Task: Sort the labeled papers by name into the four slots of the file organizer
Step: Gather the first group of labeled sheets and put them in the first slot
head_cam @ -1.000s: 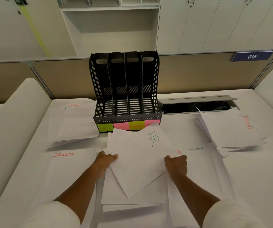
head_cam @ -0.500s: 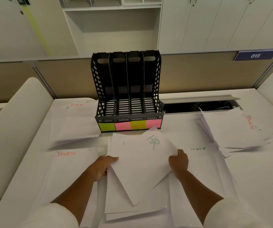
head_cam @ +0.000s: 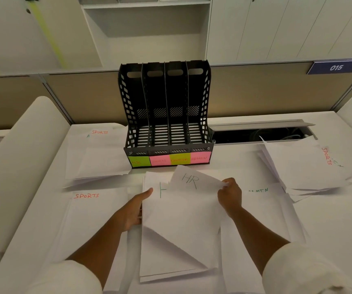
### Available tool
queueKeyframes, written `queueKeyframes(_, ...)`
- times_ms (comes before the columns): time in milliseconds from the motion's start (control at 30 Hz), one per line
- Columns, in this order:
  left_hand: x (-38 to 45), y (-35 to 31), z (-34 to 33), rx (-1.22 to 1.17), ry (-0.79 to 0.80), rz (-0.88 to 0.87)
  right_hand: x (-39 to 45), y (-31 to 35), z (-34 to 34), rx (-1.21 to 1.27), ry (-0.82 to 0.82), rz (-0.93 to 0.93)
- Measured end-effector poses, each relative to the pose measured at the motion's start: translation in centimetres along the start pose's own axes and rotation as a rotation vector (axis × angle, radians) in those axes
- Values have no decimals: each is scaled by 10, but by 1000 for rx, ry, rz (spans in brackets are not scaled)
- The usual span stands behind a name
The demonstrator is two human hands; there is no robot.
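Both hands grip: my left hand [head_cam: 135, 210] and right hand [head_cam: 230, 195] pinch loose white HR-marked paper sheets [head_cam: 181, 221]; uneven edges could slip, scattering.

One black file organizer [head_cam: 166, 115] with four slots, four sticky labels [head_cam: 169, 159] (two green, two pink), three sheets marked SPORTS [head_cam: 86, 195], two hands [head_cam: 133, 211]
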State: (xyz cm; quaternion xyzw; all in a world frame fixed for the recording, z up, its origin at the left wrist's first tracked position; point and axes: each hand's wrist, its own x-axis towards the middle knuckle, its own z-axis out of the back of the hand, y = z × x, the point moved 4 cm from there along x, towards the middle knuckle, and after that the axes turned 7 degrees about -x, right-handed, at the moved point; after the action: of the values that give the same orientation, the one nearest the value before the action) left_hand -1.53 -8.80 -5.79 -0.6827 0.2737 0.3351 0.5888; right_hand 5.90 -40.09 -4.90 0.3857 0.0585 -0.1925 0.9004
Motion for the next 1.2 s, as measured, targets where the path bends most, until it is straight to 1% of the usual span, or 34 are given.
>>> queueKeyframes(100,2,-2,2,44,-37,-30,2,5,-2,-19,-2,53)
queueKeyframes(167,2,-3,0,95,-50,-71,0,11,-9,-38,59,99)
queueKeyframes(300,1,-6,-12,150,-23,-145,-7,25,-25,-32,162,142)
queueKeyframes(400,2,-10,-18,171,-51,-206,-11,34,-33,24,193,132)
queueKeyframes(567,1,-19,-17,166,-81,-261,-14,35,-28,157,101,26)
queueKeyframes(633,0,-23,-14,142,-94,-277,-12,30,-23,203,105,-33)
queueKeyframes(667,-2,-25,-13,127,-96,-286,-12,27,-22,223,140,-55)
queueKeyframes(733,-5,-29,-11,84,-90,-306,-12,27,-21,263,267,-50)
queueKeyframes(833,-10,-38,-10,13,-71,-362,-15,35,-17,329,463,36)
queueKeyframes(900,-16,-47,-11,-57,-64,-422,-15,43,-15,338,518,96)
queueKeyframes(967,-21,-57,-13,-126,-60,-491,-13,55,-12,383,498,116)
queueKeyframes(1033,-26,-69,-16,-167,-74,-547,-13,70,-9,425,427,126)
queueKeyframes(1200,-40,-101,-31,-140,-164,-699,-17,113,-1,420,231,259)
